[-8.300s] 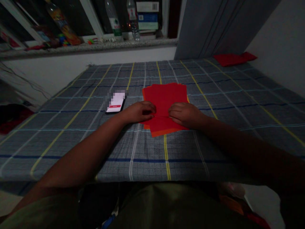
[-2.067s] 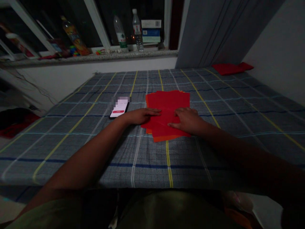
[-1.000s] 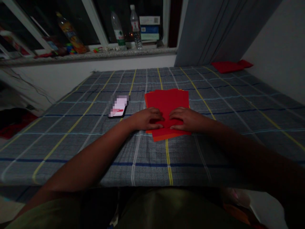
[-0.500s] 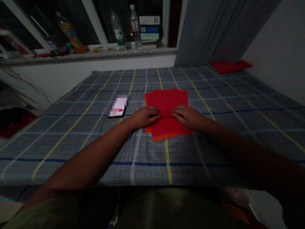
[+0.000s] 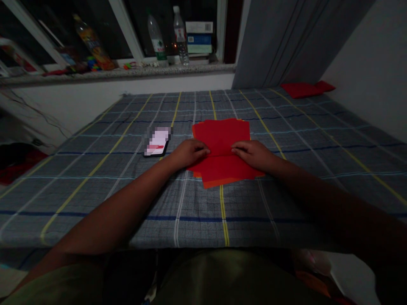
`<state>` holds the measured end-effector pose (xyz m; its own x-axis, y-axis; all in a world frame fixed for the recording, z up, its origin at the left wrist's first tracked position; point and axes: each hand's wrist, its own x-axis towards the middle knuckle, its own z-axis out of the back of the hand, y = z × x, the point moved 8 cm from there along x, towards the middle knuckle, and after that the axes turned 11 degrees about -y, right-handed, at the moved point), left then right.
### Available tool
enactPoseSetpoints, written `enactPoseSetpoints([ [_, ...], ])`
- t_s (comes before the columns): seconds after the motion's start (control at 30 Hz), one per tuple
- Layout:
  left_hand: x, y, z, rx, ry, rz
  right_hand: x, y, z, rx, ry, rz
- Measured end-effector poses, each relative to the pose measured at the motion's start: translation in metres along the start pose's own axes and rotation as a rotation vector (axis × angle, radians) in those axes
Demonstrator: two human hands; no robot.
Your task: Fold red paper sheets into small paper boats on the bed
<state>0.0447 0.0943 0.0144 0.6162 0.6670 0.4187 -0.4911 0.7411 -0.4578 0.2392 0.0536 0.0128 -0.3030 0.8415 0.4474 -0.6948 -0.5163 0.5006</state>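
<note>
Several sheets of red paper (image 5: 222, 133) lie in an uneven stack on the plaid cloth, with orange edges showing at the sides and bottom. A crease or folded edge runs across the middle of the top red sheet. At the left end of that line, my left hand (image 5: 191, 152) is closed, thumb and fingers pinching the paper. My right hand (image 5: 251, 151) pinches it at the right end, its fingertips a short gap from the left ones. The parts of the paper under both hands are hidden. Left of my left hand lies a phone (image 5: 158, 142), its lit screen pixelated.
A grey plaid cloth (image 5: 127, 186) covers the surface. Red packets (image 5: 302, 90) lie at the far right corner, by the grey curtain (image 5: 270, 42). Plastic bottles (image 5: 181, 40) and stacked boxes (image 5: 199, 40) stand on the windowsill (image 5: 136, 72).
My hands have moved slightly apart along the fold. The small raised, pointed fold seen between them now looks flat. The phone and the stack have stayed in place.
</note>
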Motion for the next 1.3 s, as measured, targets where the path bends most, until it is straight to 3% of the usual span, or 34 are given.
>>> enactPoseSetpoints([
  [0.17, -0.001, 0.01, -0.004, 0.001, -0.013, 0.133, 0.002, 0.004, 0.001, 0.012, -0.081, 0.035],
  [0.33, -0.002, 0.011, -0.004, 0.017, -0.012, 0.141, 0.002, -0.008, -0.004, -0.009, -0.043, -0.096],
  [0.63, -0.008, 0.017, -0.002, -0.059, 0.153, 0.132, 0.003, -0.021, -0.008, -0.031, -0.014, -0.108],
  [0.8, -0.008, 0.012, -0.004, -0.071, 0.155, 0.116, 0.002, -0.016, -0.01, -0.081, 0.029, -0.043],
  [0.97, -0.005, -0.001, 0.0, -0.077, 0.082, -0.002, -0.001, -0.003, -0.005, -0.027, 0.102, 0.14],
  [1.03, -0.006, -0.004, 0.003, -0.089, 0.068, -0.002, -0.001, -0.002, 0.0, -0.019, 0.045, 0.168],
  [1.17, -0.006, -0.002, 0.004, -0.137, 0.033, 0.069, 0.002, -0.011, 0.008, -0.017, -0.125, 0.074],
  [1.3, -0.002, 0.01, 0.011, -0.359, -0.155, 0.205, 0.001, -0.016, 0.016, 0.059, -0.28, -0.023],
])
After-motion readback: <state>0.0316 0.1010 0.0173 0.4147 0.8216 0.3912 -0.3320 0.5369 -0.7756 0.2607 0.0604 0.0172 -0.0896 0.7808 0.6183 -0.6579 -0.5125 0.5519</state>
